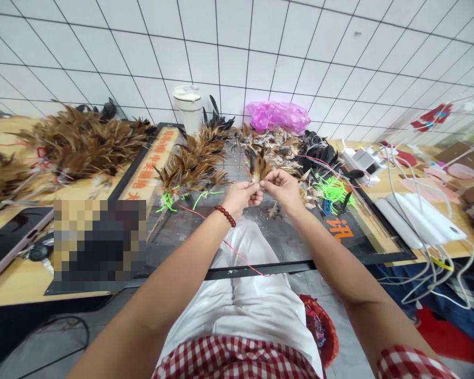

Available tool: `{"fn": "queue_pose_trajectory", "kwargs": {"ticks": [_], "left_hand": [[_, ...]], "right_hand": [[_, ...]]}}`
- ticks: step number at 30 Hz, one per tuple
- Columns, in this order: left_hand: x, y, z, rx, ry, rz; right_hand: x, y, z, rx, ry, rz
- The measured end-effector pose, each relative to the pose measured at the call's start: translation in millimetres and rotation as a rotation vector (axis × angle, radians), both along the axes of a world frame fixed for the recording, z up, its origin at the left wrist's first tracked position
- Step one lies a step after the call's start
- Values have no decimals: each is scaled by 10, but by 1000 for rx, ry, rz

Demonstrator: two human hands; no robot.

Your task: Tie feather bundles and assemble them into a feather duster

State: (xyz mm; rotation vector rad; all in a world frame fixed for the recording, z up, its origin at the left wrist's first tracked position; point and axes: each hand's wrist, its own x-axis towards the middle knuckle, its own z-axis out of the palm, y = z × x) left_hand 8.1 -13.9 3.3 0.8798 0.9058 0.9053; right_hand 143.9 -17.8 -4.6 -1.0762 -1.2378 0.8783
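Both of my hands meet over the middle of the glass-topped table. My left hand (240,199) is closed in a pinch at the base of a small brown feather bunch (258,164). Thumb and fingers of my right hand (281,188) pinch the same base from the other side. The bunch points up and away from me. Beyond it lies a pile of loose mottled feathers (276,141). Left of my hands rests a long brown feather bundle (199,158) with bright green ties (168,200). A thin red cord (237,251) runs beneath my left forearm to the table's front edge.
A big feather heap (90,142) and a phone (13,237) lie at left. A white lidded cup (188,108) and a pink plastic bag (278,117) stand by the wall. At right are green strips (332,190), white power strips (422,221) and cables. A red basket (329,331) sits below.
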Motion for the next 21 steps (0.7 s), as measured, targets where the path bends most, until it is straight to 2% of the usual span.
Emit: {"fn": "queue_pose_trajectory", "kwargs": {"ticks": [3,5,6,8,11,12,14,15,17,19,21], "left_hand": [[-6,10,6,41,74,-10],[-24,42,11,47,47,69],[-37,63,14,43,7,122],[-64,103,17,27,-78,223],[-89,139,13,11,-130,312],[-90,142,10,8,-132,326],[-84,140,8,9,-133,338],[-80,137,8,11,-135,345],[-72,131,10,11,-137,361],[-70,127,12,9,-139,358],[-70,121,13,2,-139,322]], "right_hand": [[66,37,-9,11,-30,-12],[163,65,-10,27,-110,-85],[221,73,-9,31,-212,-121],[325,65,-2,37,-551,-144],[391,10,16,47,-1112,-82],[388,-8,22,48,-1231,-71],[365,-25,30,44,-1325,-82],[356,-20,31,50,-1297,-108],[352,14,32,72,-1085,-190],[360,63,34,48,-719,-238],[358,100,42,-33,-338,-190]]}}
